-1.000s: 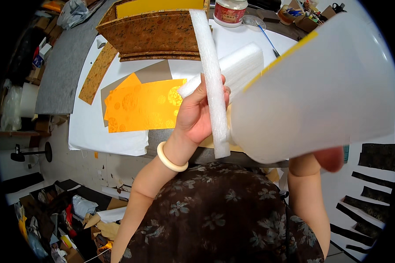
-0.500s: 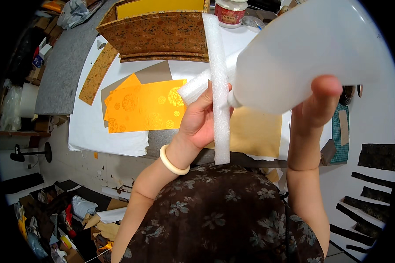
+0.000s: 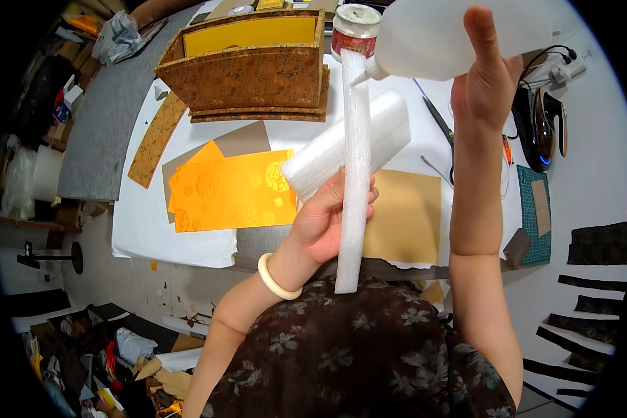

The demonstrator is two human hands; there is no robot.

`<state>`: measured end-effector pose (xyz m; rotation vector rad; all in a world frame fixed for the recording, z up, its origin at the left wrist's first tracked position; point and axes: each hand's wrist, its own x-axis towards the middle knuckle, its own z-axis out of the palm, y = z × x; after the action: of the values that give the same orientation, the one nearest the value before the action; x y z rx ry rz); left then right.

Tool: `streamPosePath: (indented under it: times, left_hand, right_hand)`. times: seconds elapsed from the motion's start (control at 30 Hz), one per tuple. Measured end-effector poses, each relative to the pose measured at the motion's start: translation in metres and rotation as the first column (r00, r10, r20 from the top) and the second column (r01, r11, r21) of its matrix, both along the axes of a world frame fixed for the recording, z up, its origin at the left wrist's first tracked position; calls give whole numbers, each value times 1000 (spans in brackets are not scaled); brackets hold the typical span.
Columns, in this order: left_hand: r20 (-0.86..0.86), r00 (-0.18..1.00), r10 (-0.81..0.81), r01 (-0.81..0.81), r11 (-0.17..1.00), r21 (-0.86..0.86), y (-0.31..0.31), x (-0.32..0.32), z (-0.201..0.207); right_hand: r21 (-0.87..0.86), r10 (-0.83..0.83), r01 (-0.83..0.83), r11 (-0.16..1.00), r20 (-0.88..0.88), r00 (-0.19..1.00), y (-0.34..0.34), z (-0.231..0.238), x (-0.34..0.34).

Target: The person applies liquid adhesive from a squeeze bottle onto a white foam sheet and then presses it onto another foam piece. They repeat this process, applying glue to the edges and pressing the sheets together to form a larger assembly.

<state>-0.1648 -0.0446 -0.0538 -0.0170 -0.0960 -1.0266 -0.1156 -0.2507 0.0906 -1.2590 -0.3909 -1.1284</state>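
Note:
My left hand (image 3: pixel 322 217) is closed around a long white foam strip (image 3: pixel 356 150), which stands out lengthwise in front of me. In my right hand (image 3: pixel 490 87) is a large translucent white squeeze bottle (image 3: pixel 425 40), tipped on its side. Its nozzle points left and meets or overlaps the strip near its far end; whether it touches cannot be made out. The right thumb sticks up over the bottle, and the fingers behind it are partly hidden. A thicker white foam block (image 3: pixel 390 129) lies on the table behind the strip.
A brown patterned box (image 3: pixel 251 87) stands at the far left of the white-covered table, beside a red-labelled jar (image 3: pixel 356 29). Orange-yellow sheets (image 3: pixel 237 198), brown paper (image 3: pixel 405 216), scissors (image 3: pixel 437 117) and a green cutting mat (image 3: pixel 524 209) lie around. Another person's arm (image 3: pixel 166 10) shows far left.
The bottle and my right hand have moved away from me, its nozzle passing from the strip's middle to near its far end. My left hand keeps hold of the strip.

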Motion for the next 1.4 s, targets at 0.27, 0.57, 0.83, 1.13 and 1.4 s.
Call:
streamPosePath:
  times: [0.27,0.57,0.83,1.13,1.4]
  left_hand:
    - [61,998,-3,1,999,42,0,-3,2]
    - [14,1000,-4,4,1000,-1,4,-3,-4]
    - [36,999,-7,8,999,-33,3,-2,-6]
    - [25,1000,11,-10,999,-40,4,-1,-5]
    - [7,1000,16,-16,999,-46,3,0,-3]
  right_hand:
    - [52,-92,94,994,-29,995,-9,8,19]
    - [53,-116,118,992,-27,993,-11,9,14]
    - [63,-114,118,991,-61,992,0,18,7]
    - [-21,-117,116,993,-58,991,4,12,-4]
    - [-15,31,-31,999,-6,1000,8,7,-24]
